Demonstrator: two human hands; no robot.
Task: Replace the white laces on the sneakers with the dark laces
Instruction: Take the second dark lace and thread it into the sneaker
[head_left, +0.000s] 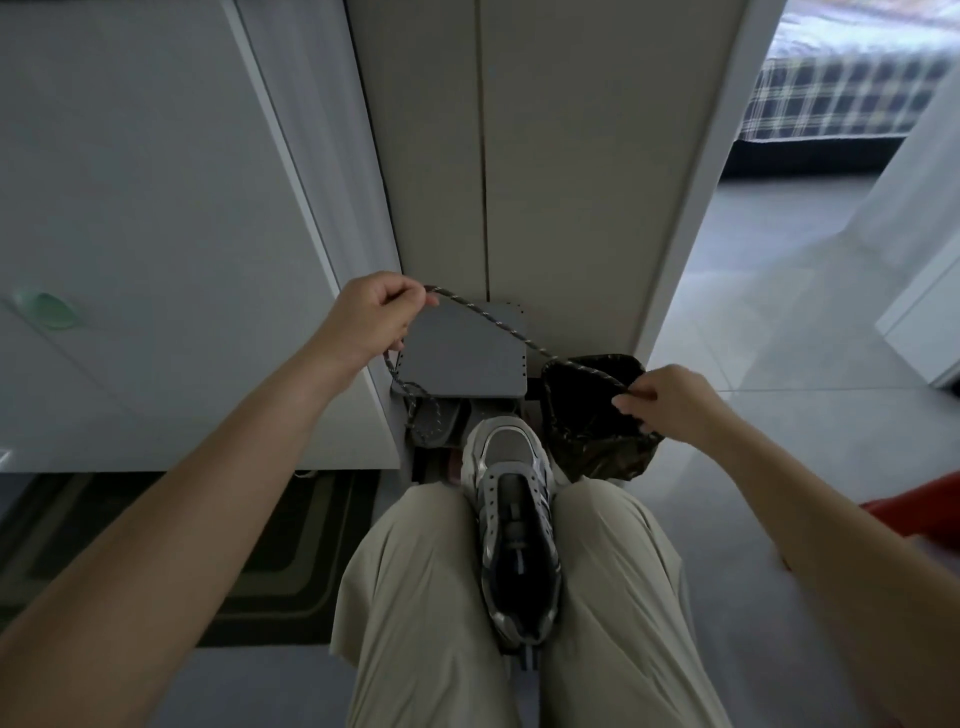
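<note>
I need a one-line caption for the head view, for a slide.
A seated person stretches a dark lace between the left hand and right hand, with a sneaker held between the knees.

A: How many sneakers?
B: One sneaker (511, 525) at lower centre; a grey shape (434, 420) just left of centre may be a second, I cannot tell.
A: Laces?
B: One dark lace (498, 325), across the middle.
A: Hands?
B: Two, a left hand (371, 322) and a right hand (670, 402).
A: Anything else?
B: One lined bin (602, 457), one grey panel (462, 358), one striped mat (291, 545) at lower left.
</note>
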